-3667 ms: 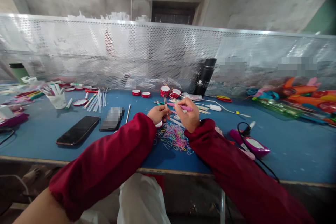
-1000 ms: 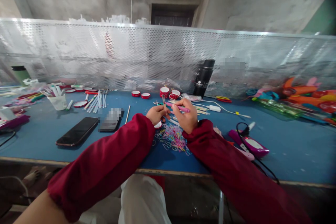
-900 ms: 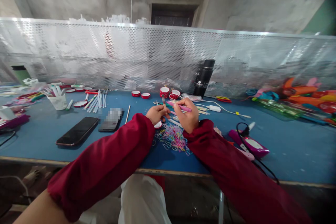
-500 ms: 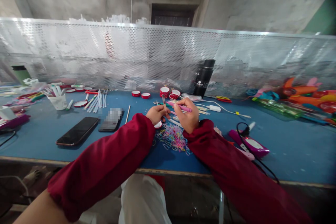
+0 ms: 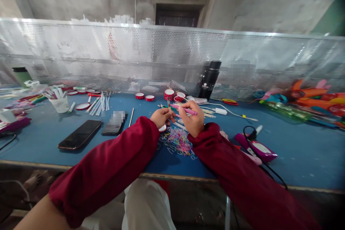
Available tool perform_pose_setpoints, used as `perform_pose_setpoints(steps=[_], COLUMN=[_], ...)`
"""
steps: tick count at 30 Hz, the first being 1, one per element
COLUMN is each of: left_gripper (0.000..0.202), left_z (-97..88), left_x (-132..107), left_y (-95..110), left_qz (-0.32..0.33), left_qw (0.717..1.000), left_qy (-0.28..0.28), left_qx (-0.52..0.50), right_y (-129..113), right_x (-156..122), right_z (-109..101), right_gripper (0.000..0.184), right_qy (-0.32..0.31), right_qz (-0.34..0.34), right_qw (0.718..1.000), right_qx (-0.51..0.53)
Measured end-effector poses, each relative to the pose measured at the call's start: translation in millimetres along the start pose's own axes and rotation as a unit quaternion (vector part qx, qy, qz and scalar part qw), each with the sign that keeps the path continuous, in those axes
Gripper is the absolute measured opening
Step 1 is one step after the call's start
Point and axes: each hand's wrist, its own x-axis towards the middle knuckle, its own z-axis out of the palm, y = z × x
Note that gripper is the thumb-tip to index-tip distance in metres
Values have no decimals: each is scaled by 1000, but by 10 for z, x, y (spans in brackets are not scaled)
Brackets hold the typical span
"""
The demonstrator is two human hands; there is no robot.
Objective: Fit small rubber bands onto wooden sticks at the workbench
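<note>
My left hand [image 5: 161, 116] is closed around a thin, flat light-brown stick [image 5: 169, 104] that points upward and has a greyish tip. What the stick is exactly, I cannot make out. Pinched in my right hand [image 5: 193, 118] is a pink pen-shaped tool [image 5: 188, 110], lying nearly level with one end toward the stick. A heap of small coloured rubber bands [image 5: 178, 140] lies on the blue table between my forearms. Partly hidden beneath my left hand is a small white disc [image 5: 162, 128]. Behind both hands lie several thin sticks, partly covered.
Round red-and-white tins [image 5: 169, 94] and a black bottle [image 5: 210, 81] stand toward the perforated metal screen [image 5: 121, 57]. Two phones [image 5: 80, 134] and a cup of sticks [image 5: 59, 104] are on the left. A purple device [image 5: 260, 147] with a black cable lies right of my right forearm.
</note>
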Motion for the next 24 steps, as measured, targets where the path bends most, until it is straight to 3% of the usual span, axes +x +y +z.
perform_pose_setpoints(steps=[24], left_gripper=[15], left_z=[6], left_x=[-5], left_y=[5], left_qz=[-9], left_qw=[1000], left_qy=[-10], left_qx=[-8], right_y=[6], right_x=[-1], right_z=[3], right_gripper=[11], right_qy=[-11], right_qz=[-3], right_qw=[1000], right_qx=[1])
